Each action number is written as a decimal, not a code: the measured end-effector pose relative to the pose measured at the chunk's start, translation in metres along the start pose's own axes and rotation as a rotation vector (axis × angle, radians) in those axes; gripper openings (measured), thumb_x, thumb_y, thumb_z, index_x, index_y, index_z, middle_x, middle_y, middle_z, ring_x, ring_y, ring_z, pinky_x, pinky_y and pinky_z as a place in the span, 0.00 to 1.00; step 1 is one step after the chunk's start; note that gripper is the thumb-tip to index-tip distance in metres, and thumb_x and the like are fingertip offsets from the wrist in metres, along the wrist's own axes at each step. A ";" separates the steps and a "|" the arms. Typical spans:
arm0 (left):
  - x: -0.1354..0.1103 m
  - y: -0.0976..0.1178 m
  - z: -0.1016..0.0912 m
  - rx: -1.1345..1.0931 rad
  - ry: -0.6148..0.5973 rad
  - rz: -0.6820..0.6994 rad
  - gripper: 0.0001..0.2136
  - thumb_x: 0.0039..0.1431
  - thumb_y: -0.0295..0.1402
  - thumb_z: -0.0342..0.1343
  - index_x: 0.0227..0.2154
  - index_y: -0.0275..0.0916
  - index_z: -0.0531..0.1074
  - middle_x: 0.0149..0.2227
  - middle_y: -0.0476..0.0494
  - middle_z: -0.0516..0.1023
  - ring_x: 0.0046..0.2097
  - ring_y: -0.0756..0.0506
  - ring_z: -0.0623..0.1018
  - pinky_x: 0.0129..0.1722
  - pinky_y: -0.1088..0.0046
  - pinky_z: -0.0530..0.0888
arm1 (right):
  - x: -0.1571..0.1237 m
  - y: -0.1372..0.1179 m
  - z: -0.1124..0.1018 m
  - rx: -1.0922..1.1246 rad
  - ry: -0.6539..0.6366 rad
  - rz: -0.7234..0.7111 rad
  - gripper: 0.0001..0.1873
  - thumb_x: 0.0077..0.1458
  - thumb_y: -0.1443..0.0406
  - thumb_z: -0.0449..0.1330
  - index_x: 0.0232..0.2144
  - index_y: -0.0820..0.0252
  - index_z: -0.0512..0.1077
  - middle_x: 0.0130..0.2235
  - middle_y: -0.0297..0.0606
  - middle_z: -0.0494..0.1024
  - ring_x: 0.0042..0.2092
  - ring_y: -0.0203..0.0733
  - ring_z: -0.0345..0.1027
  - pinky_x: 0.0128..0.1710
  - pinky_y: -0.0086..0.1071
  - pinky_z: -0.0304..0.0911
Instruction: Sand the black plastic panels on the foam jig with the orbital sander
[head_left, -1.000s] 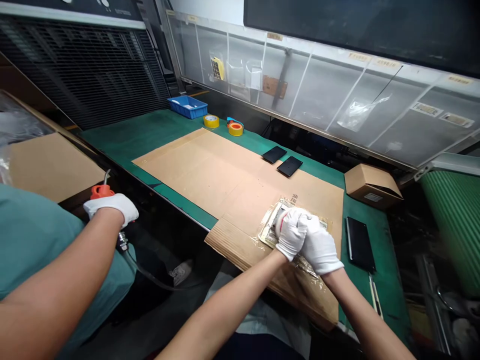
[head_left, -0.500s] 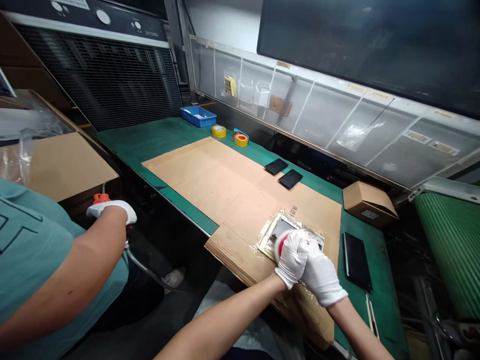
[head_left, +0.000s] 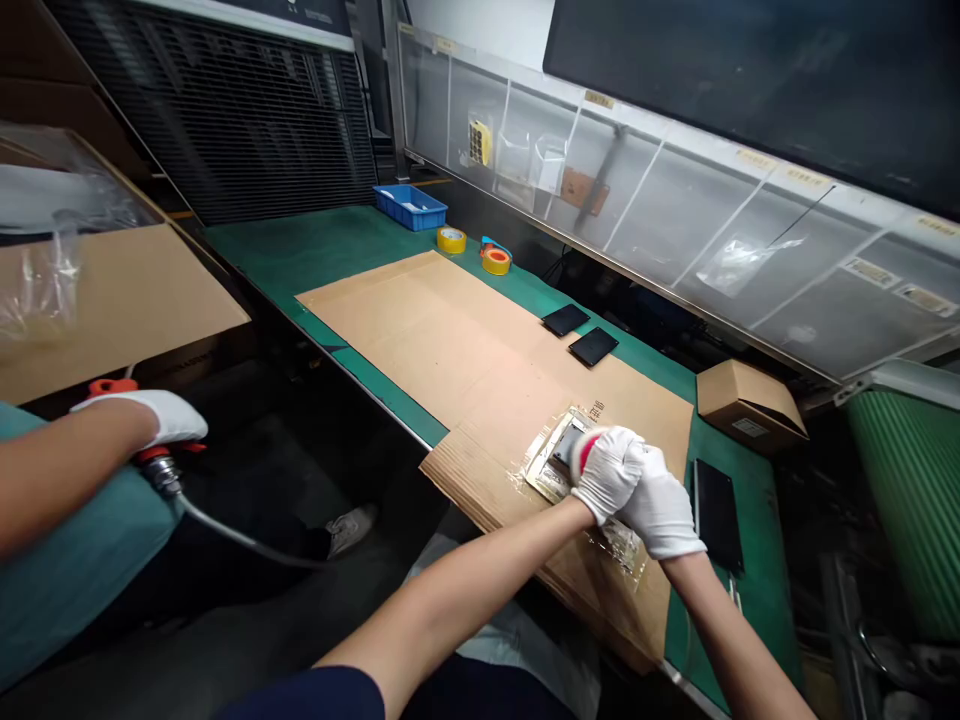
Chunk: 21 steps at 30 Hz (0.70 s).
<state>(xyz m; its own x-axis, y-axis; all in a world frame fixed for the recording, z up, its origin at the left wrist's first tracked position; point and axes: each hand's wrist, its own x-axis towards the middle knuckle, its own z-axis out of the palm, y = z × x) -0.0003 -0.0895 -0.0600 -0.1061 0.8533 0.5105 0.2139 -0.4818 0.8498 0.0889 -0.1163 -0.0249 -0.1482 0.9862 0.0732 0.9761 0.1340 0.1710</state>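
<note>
clenching the white-gloved left hand (head_left: 611, 470) around a red-and-white disc (head_left: 582, 455), mostly covered by the fingers. pressing the right hand (head_left: 664, 505), also gloved, up against the left with fingers curled; cannot tell its own hold from this view. holding the disc right over a grey panel (head_left: 564, 446), partly hidden, lying flat at the near right of a cardboard sheet (head_left: 487, 385) and bordered by shiny tape (head_left: 547, 478). under the sheet, a green bench (head_left: 300, 240). along the sheet's far edge, two black plates (head_left: 594, 346), just beside each other. right of the sheet, a black slab (head_left: 718, 515); behind it, a carton (head_left: 742, 400). toward the far left end, two tape rolls (head_left: 496, 263) near a blue tray (head_left: 421, 217). well apart at left, a co-worker's gloved hand (head_left: 169, 415) around an orange tool (head_left: 112, 386).
</note>
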 end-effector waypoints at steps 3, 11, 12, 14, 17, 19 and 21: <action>-0.009 0.002 -0.004 0.019 0.039 -0.037 0.11 0.68 0.28 0.46 0.29 0.42 0.67 0.32 0.42 0.76 0.38 0.41 0.78 0.46 0.60 0.78 | -0.007 -0.002 0.004 -0.012 0.026 -0.084 0.20 0.65 0.65 0.55 0.57 0.68 0.71 0.46 0.52 0.77 0.33 0.43 0.76 0.30 0.32 0.68; 0.004 -0.007 -0.021 0.005 0.048 -0.055 0.11 0.67 0.28 0.45 0.30 0.43 0.68 0.33 0.42 0.78 0.38 0.42 0.79 0.46 0.62 0.78 | 0.011 -0.024 -0.008 0.034 -0.019 -0.048 0.19 0.68 0.65 0.50 0.54 0.68 0.72 0.47 0.53 0.77 0.35 0.43 0.75 0.33 0.33 0.70; 0.004 -0.008 -0.022 0.008 0.069 -0.066 0.11 0.67 0.28 0.45 0.30 0.43 0.69 0.33 0.42 0.78 0.38 0.42 0.78 0.45 0.63 0.78 | 0.013 -0.026 -0.009 0.056 -0.022 -0.069 0.19 0.67 0.66 0.50 0.54 0.68 0.72 0.47 0.53 0.77 0.37 0.44 0.75 0.35 0.33 0.70; 0.001 -0.010 -0.024 0.026 0.123 -0.096 0.11 0.68 0.29 0.45 0.31 0.43 0.69 0.33 0.42 0.77 0.37 0.42 0.78 0.43 0.63 0.78 | 0.014 -0.028 -0.010 0.099 -0.010 -0.189 0.20 0.65 0.68 0.51 0.56 0.68 0.72 0.49 0.53 0.77 0.43 0.45 0.75 0.41 0.33 0.71; 0.002 -0.010 -0.020 0.039 0.131 -0.095 0.11 0.69 0.29 0.45 0.31 0.43 0.69 0.32 0.42 0.77 0.37 0.41 0.78 0.43 0.62 0.78 | 0.017 -0.022 -0.010 0.099 -0.010 -0.271 0.20 0.63 0.69 0.54 0.56 0.67 0.71 0.50 0.54 0.76 0.47 0.47 0.74 0.45 0.34 0.70; 0.009 -0.009 -0.013 0.030 0.086 -0.056 0.11 0.67 0.28 0.46 0.30 0.43 0.68 0.32 0.43 0.77 0.37 0.42 0.78 0.44 0.63 0.78 | 0.021 -0.013 -0.009 0.069 -0.043 -0.166 0.22 0.63 0.65 0.57 0.57 0.68 0.70 0.48 0.53 0.76 0.42 0.47 0.76 0.39 0.34 0.70; 0.012 -0.006 -0.006 0.028 0.060 -0.038 0.11 0.67 0.27 0.46 0.29 0.43 0.68 0.32 0.43 0.77 0.37 0.42 0.78 0.44 0.63 0.78 | 0.020 -0.004 -0.005 0.042 -0.067 -0.074 0.26 0.62 0.62 0.59 0.59 0.68 0.68 0.48 0.52 0.75 0.37 0.45 0.76 0.34 0.33 0.69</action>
<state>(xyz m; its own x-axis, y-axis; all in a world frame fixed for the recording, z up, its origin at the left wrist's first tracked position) -0.0090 -0.0776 -0.0579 -0.1720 0.8570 0.4858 0.2358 -0.4430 0.8649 0.0812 -0.0980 -0.0190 -0.2109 0.9775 -0.0041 0.9689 0.2095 0.1319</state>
